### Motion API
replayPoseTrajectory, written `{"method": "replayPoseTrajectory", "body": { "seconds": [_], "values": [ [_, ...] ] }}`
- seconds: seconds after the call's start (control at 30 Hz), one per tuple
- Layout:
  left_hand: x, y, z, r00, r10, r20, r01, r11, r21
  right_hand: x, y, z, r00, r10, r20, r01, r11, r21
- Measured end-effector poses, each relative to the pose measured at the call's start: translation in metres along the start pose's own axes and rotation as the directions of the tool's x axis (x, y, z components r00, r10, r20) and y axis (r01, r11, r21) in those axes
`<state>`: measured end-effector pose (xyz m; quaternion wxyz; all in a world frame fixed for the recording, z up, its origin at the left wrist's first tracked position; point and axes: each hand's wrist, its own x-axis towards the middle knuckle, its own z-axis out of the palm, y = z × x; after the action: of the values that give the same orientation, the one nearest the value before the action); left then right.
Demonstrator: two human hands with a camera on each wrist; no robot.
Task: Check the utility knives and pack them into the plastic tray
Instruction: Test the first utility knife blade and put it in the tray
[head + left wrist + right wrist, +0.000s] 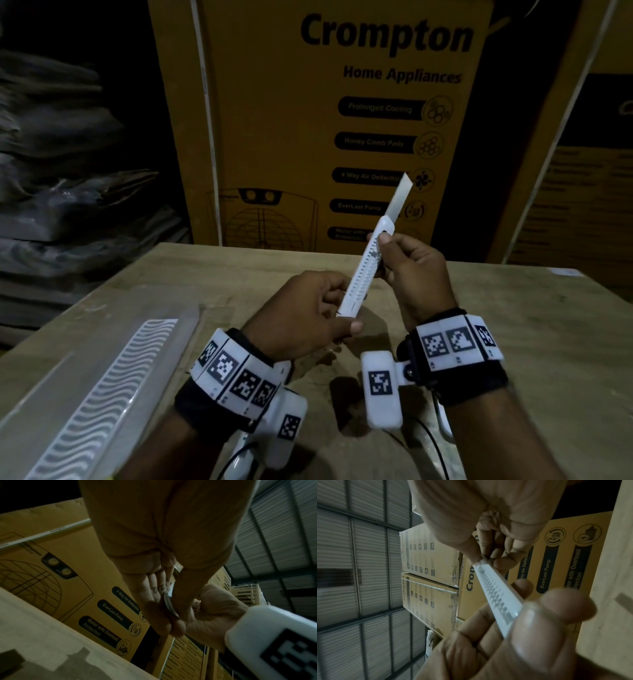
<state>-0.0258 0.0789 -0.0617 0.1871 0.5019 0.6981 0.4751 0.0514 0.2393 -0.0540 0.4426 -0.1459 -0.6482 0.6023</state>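
A white utility knife (363,270) is held tilted above the wooden table (531,342), with its blade (399,198) slid far out and pointing up and away. My left hand (342,313) pinches the knife's lower end between thumb and fingers. My right hand (378,246) pinches the upper body, thumb at the slider. In the right wrist view the knife's (496,595) notched track runs from the right hand (483,559) down to my left fingers. In the left wrist view only its end (169,601) shows in the left hand (169,620). The clear plastic tray (102,394), with a wavy ribbed strip, lies at the lower left.
A tall Crompton cardboard box (308,102) stands right behind the table's far edge. Another box (582,205) stands to its right. Dark stacked sacks (68,171) fill the left side. More boxes and a corrugated metal wall show in the wrist views.
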Motion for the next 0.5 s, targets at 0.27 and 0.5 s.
{"method": "replayPoseTrajectory", "body": {
  "seconds": [0.27, 0.5],
  "values": [
    [-0.0021, 0.0006, -0.0009, 0.997, -0.083, 0.004, 0.083, 0.996, -0.024, -0.0009, 0.0007, -0.0014, 0.999, 0.034, 0.010, -0.034, 0.998, 0.059],
    [-0.0019, -0.0012, 0.0030, 0.995, -0.095, -0.011, 0.095, 0.995, -0.032, -0.0016, -0.0017, -0.0028, 0.996, 0.080, 0.028, -0.083, 0.988, 0.127]
  ]
}}
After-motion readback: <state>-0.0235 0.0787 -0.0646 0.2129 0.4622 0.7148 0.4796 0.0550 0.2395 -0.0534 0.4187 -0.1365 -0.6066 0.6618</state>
